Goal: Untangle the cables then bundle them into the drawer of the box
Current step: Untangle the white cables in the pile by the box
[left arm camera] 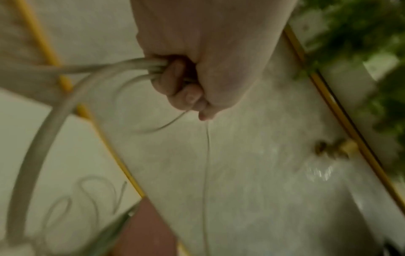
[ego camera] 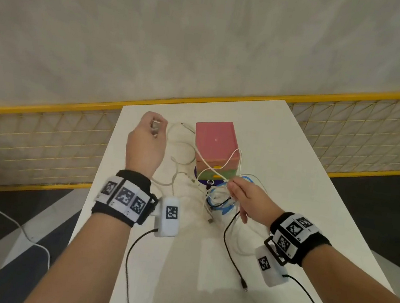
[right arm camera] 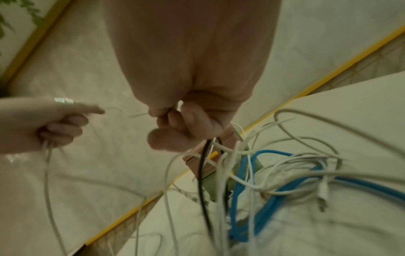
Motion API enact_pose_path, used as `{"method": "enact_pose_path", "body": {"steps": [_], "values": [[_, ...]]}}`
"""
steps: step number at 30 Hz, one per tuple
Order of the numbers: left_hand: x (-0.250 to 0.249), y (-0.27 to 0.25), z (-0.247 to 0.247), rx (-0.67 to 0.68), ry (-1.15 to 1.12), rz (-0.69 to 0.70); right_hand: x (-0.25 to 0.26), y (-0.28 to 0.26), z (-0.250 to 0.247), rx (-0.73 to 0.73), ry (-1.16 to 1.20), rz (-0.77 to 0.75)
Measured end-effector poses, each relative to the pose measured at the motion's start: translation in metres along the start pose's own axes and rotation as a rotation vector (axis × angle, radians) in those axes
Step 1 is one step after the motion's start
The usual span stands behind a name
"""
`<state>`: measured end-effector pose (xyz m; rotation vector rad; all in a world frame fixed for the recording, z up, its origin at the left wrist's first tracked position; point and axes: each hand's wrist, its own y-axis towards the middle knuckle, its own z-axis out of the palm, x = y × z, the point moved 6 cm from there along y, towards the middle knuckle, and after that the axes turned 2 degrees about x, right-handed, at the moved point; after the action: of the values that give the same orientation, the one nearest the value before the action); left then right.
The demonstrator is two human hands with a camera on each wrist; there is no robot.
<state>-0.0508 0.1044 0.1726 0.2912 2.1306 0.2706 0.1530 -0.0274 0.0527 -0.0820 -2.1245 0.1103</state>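
Note:
A pink box (ego camera: 216, 140) with a green drawer front (ego camera: 216, 174) stands mid-table. My left hand (ego camera: 150, 133) is raised left of the box, its fingers (left arm camera: 175, 81) curled round a white cable (left arm camera: 43, 135) coiled in loops, a plug end showing at the fist. My right hand (ego camera: 241, 193) hovers in front of the box and pinches a thin white cable (ego camera: 217, 168) that arcs up over the box front. Below it lies a tangle of white, blue (right arm camera: 258, 187) and black (right arm camera: 202, 181) cables. More white cable (ego camera: 181, 149) lies loose left of the box.
The white table (ego camera: 280, 160) is narrow, with open floor on both sides. A yellow mesh fence (ego camera: 46, 138) runs behind it. A black cable end (ego camera: 244, 284) lies near the table's front. Wrist-camera leads trail from both arms.

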Motion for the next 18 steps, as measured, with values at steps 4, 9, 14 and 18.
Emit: {"method": "enact_pose_path", "body": {"steps": [4,9,14,18], "values": [[-0.02,-0.042,0.046,0.419,0.15,0.168,0.018,0.004,-0.006,-0.042,-0.043,-0.04],[-0.009,-0.083,0.096,0.807,-0.113,-0.018,0.04,0.003,-0.014,-0.09,-0.017,-0.138],[-0.025,-0.053,0.068,0.5,-0.118,0.098,0.019,0.0,-0.01,-0.065,0.005,-0.076],[-0.02,-0.022,0.037,0.189,-0.106,0.105,-0.006,-0.004,-0.01,-0.071,-0.037,0.007]]}}
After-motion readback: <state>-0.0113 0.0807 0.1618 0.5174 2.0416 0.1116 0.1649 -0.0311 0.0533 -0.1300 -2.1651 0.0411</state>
